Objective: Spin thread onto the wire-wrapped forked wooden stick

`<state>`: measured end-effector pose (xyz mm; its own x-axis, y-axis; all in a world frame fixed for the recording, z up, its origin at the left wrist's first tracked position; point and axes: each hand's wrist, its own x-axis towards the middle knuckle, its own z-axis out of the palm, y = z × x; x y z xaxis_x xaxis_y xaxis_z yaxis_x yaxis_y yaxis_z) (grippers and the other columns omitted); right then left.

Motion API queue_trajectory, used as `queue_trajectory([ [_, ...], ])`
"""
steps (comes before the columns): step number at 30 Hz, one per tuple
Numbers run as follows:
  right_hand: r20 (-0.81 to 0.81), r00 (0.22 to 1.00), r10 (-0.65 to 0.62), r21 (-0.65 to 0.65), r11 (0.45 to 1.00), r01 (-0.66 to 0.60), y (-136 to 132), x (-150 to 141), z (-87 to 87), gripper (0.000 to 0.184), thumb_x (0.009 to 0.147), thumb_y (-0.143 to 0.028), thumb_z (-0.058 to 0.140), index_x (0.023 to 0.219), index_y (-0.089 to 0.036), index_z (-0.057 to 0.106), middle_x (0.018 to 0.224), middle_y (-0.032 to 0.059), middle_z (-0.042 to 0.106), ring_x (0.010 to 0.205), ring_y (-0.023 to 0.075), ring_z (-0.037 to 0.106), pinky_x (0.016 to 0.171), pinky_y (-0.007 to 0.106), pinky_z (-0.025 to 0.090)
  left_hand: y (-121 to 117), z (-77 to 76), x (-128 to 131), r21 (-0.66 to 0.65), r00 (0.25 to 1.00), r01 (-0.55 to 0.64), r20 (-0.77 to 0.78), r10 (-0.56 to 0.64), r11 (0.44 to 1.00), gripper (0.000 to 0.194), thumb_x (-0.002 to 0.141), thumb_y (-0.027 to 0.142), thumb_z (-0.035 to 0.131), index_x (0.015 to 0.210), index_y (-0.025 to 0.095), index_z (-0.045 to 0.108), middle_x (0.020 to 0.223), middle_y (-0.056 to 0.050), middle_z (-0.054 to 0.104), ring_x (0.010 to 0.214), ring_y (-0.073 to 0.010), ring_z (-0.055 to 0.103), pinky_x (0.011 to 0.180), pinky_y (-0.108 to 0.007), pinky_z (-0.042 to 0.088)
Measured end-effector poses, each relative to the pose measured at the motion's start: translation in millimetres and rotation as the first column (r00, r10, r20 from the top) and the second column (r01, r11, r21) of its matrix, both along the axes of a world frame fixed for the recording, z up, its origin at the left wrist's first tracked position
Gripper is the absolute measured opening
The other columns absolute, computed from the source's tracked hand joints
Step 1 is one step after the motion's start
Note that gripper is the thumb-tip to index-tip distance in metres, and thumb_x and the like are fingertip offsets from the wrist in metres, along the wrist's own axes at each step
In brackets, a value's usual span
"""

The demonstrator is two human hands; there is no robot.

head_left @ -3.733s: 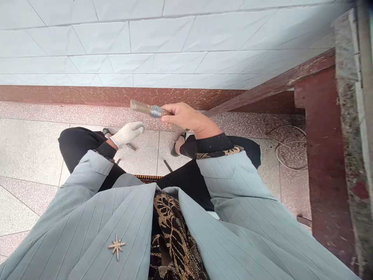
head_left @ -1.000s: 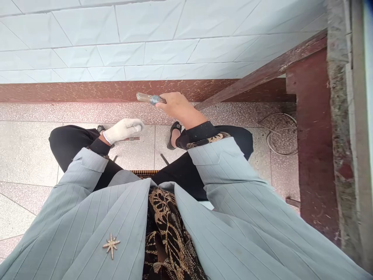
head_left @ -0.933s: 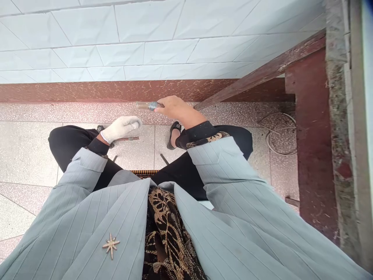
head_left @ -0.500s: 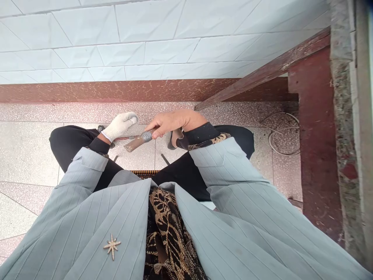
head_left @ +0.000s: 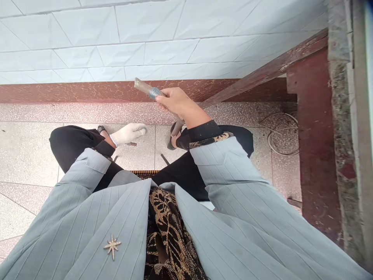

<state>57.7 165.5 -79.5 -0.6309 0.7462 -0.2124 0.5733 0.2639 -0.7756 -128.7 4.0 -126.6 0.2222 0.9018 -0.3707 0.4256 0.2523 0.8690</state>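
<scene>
Right hand: in the head view, your bare right hand [head_left: 175,102] has its fingers closed round the wire-wrapped stick [head_left: 142,86], just behind the binding.
Wire-wrapped stick: its blunt end points away from your hand, up and to your left, and shows in front of the skirting [head_left: 87,91]; one grey wire binding [head_left: 154,93] circles it.
Brown length: one brown length [head_left: 178,126] shows below your right hand, by your right shoe [head_left: 172,142]; you cannot tell whether it belongs to the same stick.
Left hand: your gloved left hand [head_left: 128,134] is low over the floor [head_left: 32,149], fingers together; whether they grip anything, you cannot tell.
Slim piece: one slim brown piece [head_left: 132,144] shows just beside the glove, mostly hidden.
In the way: one slanting beam [head_left: 247,85] comes down from your right to behind your right wrist; your knees flank the space under your hands.
Right side: one red board [head_left: 317,144] with a rough-edged slab [head_left: 345,128] beside it, and one loosely coiled white cable [head_left: 269,142] on the floor.
Ahead: the tiled wall [head_left: 163,23] stands above the skirting.
Count: two hands, one glove, two shoes partly seen, two thin dark bars [head_left: 164,159] between your legs, one star brooch [head_left: 112,246] on your jacket [head_left: 87,229].
</scene>
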Motion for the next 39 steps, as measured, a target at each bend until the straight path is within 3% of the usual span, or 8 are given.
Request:
queue_trajectory([
  [6,0.386,0.9,0.204,0.197,0.935,-0.296,-0.2,-2.3,-10.8,0.013,0.095,-0.031,0.067,0.091,-0.019,0.072,0.089,0.0117,0.069,0.084,0.0254,0.06,0.071,0.038,0.039,-4.4,11.0,-5.3,-0.017,1.0,0.004,-0.018,-0.004,1.0,0.018,0.096,0.035,0.057,0.1,0.02,0.067,0.076,0.002,0.049,0.062,-0.0109,0.045,0.056,-0.024,0.053],
  [10,0.504,0.665,0.551,-0.099,0.802,-0.589,-8.8,-4.3,-10.8,0.012,0.091,-0.024,0.071,0.08,-0.02,0.072,0.076,0.0056,0.066,0.074,0.0207,0.058,0.069,0.036,0.037,-3.3,14.5,-8.8,0.08,0.999,-0.006,-0.034,0.008,0.997,0.02,0.095,0.036,0.057,0.094,0.019,0.067,0.081,0.0,0.056,0.071,-0.0124,0.054,0.065,-0.025,0.055],
  [15,0.117,0.521,0.845,-0.475,0.508,-0.718,-8.6,3.9,4.3,0.015,0.088,-0.026,0.072,0.099,-0.019,0.08,0.066,-0.0038,0.062,0.065,0.0139,0.054,0.067,0.031,0.039,5.6,7.0,-16.1,0.167,0.989,-0.112,-0.077,0.127,0.98,0.021,0.094,0.032,0.056,0.098,0.018,0.07,0.086,-0.002,0.063,0.077,-0.0146,0.058,0.072,-0.028,0.055],
  [18,-0.079,0.715,0.695,-0.346,0.654,-0.673,-2.8,16.0,21.2,0.021,0.089,-0.038,0.077,0.102,-0.022,0.079,0.072,-0.0031,0.065,0.069,0.0137,0.055,0.068,0.03,0.04,10.2,-2.8,-18.6,0.181,0.99,-0.133,-0.028,0.141,0.974,0.024,0.098,0.036,0.056,0.099,0.017,0.069,0.083,-0.002,0.061,0.072,-0.0141,0.055,0.072,-0.03,0.052],
  [23,-0.335,0.94,0.066,-0.261,0.952,-0.159,-0.9,21.3,32.6,0.02,0.098,-0.031,0.067,0.081,-0.02,0.063,0.078,0.0011,0.062,0.068,0.0115,0.05,0.071,0.03,0.044,9.2,-6.7,-12.4,0.149,0.992,-0.125,-0.001,0.126,0.981,0.024,0.101,0.034,0.049,0.099,0.019,0.067,0.074,0.001,0.051,0.063,-0.0125,0.046,0.061,-0.027,0.044],
  [28,-0.101,0.992,-0.07,-0.064,0.996,0.063,8.5,12.4,9.2,0.025,0.1,-0.039,0.067,0.082,-0.022,0.061,0.071,0.0031,0.056,0.071,0.018,0.053,0.068,0.034,0.044,3.2,6.8,-3.8,0.093,0.999,0.006,-0.04,-0.002,0.996,0.02,0.098,0.033,0.052,0.096,0.018,0.066,0.073,0.002,0.049,0.063,-0.0121,0.044,0.059,-0.027,0.041],
  [34,0.233,0.966,0.116,0.193,0.968,-0.162,18.6,7.0,-19.4,0.016,0.092,-0.037,0.072,0.09,-0.022,0.07,0.078,0.008,0.059,0.088,0.028,0.059,0.076,0.04,0.041,-0.6,12.2,-4.1,0.092,0.998,0.059,-0.03,-0.056,0.994,0.019,0.096,0.033,0.053,0.095,0.019,0.066,0.082,0.0,0.058,0.07,-0.0125,0.052,0.067,-0.026,0.05],
  [39,0.441,0.835,0.329,0.107,0.905,-0.413,14.0,2.3,-36.6,0.023,0.084,-0.028,0.08,0.068,-0.022,0.066,0.064,0.0048,0.056,0.07,0.0211,0.055,0.067,0.037,0.036,0.7,7.8,-10.0,0.138,0.995,0.101,-0.008,-0.101,0.985,0.023,0.098,0.034,0.052,0.094,0.018,0.067,0.083,-0.002,0.064,0.074,-0.0136,0.058,0.074,-0.029,0.051],
])
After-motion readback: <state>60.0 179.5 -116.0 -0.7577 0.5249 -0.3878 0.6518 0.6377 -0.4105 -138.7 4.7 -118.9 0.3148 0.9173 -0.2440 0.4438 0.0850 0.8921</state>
